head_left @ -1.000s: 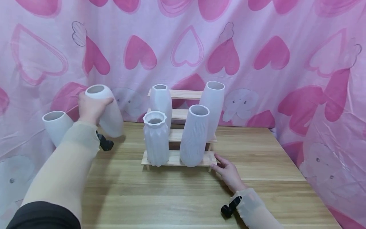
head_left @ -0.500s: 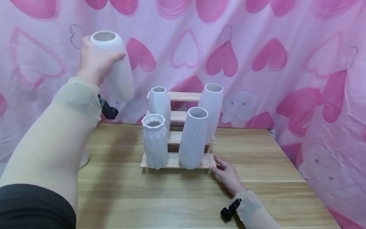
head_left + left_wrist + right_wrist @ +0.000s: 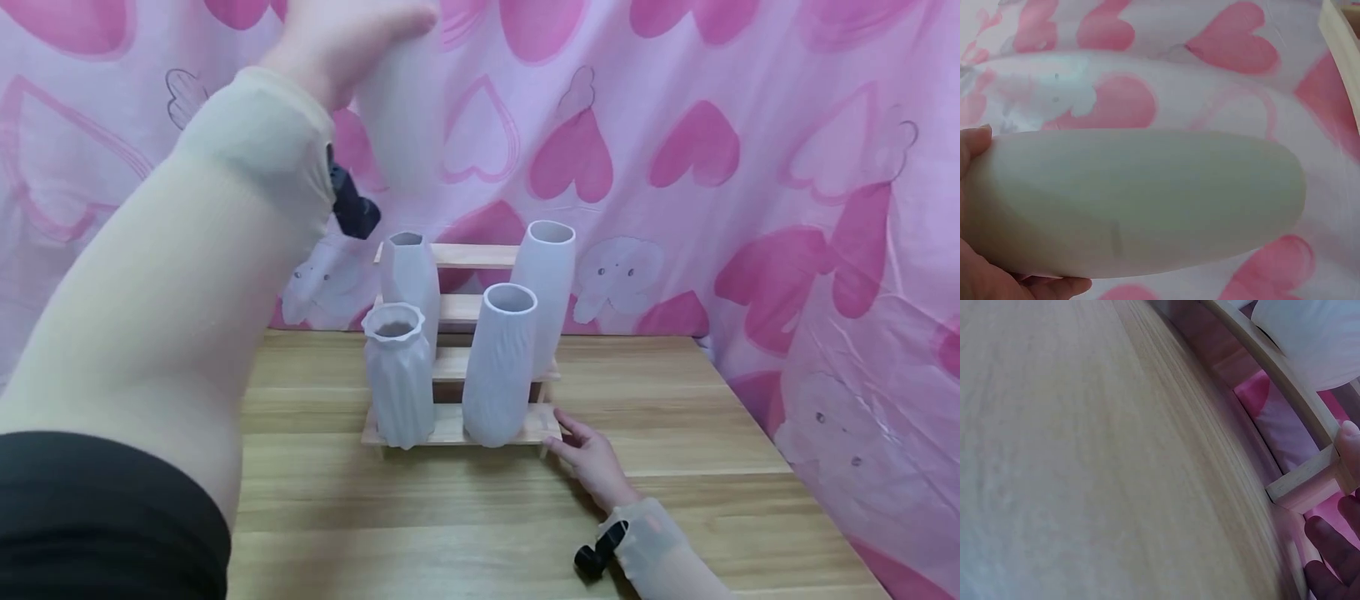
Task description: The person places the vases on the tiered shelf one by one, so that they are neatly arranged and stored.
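High at the top of the head view, my left hand point(image 3: 337, 42) grips a smooth white vase point(image 3: 405, 125) near its mouth and holds it well off the table. The left wrist view shows the vase's plain rounded body, with thumb and fingers on either side of it. My right hand point(image 3: 596, 471) pinches the front right corner of a tiered wooden stand point(image 3: 450, 427). On its lowest step stand a fluted vase point(image 3: 401, 383) with a scalloped rim and a textured vase point(image 3: 501, 375). A faceted vase point(image 3: 411, 279) and a smooth tall vase point(image 3: 545, 287) stand one step higher.
The stand's two upper steps point(image 3: 476, 255) rise at the back. Wood-grain tabletop point(image 3: 675, 417) surrounds the stand, and a pink heart-patterned curtain point(image 3: 675, 67) hangs behind and along the right side. My left arm covers the table's left part.
My left hand has lifted the smooth vase from low at the left, up and rightward toward the stand. The right hand stays at the stand's corner.
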Action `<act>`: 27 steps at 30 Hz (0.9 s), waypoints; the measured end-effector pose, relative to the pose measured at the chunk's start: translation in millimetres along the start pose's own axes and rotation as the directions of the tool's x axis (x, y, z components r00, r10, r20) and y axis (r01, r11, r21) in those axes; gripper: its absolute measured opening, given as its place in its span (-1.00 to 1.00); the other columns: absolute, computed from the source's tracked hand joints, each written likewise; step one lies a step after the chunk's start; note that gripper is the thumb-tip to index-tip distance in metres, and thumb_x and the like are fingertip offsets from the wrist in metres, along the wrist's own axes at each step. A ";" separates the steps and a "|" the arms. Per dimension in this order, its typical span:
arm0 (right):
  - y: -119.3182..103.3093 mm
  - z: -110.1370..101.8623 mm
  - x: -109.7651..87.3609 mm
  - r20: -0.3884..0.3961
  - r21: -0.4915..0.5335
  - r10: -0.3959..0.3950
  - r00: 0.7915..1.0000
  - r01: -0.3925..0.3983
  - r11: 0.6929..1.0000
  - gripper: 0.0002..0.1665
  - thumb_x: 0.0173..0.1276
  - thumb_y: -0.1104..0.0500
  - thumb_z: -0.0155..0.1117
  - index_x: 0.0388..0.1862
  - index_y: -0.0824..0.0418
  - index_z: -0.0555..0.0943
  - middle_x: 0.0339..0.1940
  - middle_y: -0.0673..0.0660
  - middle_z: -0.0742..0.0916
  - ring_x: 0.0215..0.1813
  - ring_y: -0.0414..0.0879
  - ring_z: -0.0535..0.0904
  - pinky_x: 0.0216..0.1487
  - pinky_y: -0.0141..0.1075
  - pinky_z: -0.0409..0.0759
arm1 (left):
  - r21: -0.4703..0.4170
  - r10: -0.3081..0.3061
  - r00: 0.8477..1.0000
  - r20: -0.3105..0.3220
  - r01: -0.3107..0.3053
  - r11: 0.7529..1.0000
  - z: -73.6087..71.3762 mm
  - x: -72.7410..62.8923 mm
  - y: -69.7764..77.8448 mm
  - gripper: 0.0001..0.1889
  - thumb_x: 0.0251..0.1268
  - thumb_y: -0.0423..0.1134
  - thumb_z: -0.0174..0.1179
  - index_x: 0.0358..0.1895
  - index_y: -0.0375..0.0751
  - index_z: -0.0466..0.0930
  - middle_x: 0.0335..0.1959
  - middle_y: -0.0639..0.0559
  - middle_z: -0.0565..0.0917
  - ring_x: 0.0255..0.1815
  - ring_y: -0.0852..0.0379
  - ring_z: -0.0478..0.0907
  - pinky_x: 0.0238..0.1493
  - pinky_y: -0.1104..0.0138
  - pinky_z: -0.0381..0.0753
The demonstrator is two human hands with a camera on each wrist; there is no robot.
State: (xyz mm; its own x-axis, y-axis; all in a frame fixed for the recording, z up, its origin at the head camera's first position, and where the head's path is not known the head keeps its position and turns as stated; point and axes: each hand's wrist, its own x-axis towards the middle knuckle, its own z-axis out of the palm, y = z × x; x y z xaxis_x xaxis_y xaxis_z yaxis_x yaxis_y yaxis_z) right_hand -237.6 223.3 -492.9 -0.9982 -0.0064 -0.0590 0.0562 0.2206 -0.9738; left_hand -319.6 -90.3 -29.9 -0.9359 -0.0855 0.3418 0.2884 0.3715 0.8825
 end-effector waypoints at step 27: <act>3.4 4.9 -1.5 -0.018 -0.043 0.005 1.000 -0.006 0.999 -0.20 0.21 -0.08 0.40 0.40 0.07 0.39 0.43 0.10 0.40 0.29 0.09 0.42 0.14 -0.16 0.50 | 0.171 -0.150 0.972 0.179 0.119 0.978 105.8 -0.3 -31.7 -0.09 -0.10 0.15 0.44 0.37 0.11 0.16 0.11 0.06 0.44 0.03 0.09 0.47 -0.04 0.23 0.57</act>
State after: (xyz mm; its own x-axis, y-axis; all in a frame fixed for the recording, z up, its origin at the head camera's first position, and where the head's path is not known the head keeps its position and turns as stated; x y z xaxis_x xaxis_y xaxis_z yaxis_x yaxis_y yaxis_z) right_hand -235.9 219.2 -497.2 -0.9981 0.0119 -0.0603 0.0613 0.2625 -0.9630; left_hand -349.8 -4.2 -92.1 -0.9894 0.0267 0.1426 0.1361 0.5113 0.8485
